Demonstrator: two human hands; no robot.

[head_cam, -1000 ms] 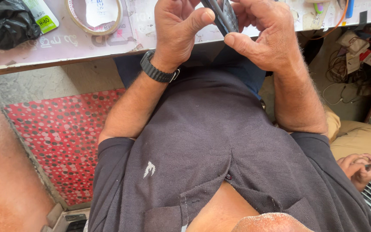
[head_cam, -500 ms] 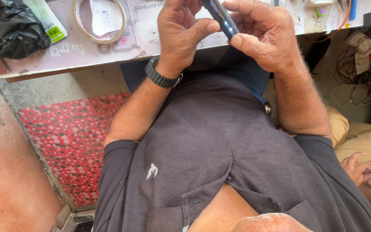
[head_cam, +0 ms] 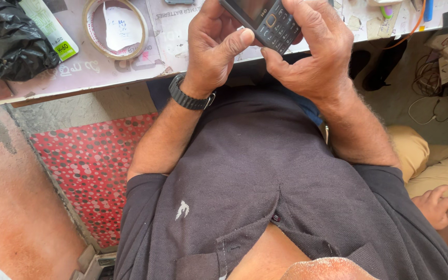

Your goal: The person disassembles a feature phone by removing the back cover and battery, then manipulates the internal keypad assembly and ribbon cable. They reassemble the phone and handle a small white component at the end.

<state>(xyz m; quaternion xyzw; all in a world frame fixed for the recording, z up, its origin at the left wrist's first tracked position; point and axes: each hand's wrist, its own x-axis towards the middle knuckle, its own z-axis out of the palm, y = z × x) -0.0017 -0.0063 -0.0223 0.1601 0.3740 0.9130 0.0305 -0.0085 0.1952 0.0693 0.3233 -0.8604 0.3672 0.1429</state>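
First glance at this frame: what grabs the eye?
Top centre, the left hand and right hand both grip a dark keypad phone over the table edge; a black watch sits on the left wrist. A roll of tape and a black plastic bag lie on the table at upper left. Below, a red dotted mat covers the floor, and another person's hand shows at the right edge.

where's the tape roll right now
In the head view, the tape roll lies on the table at upper left, between the black bag and the left hand.
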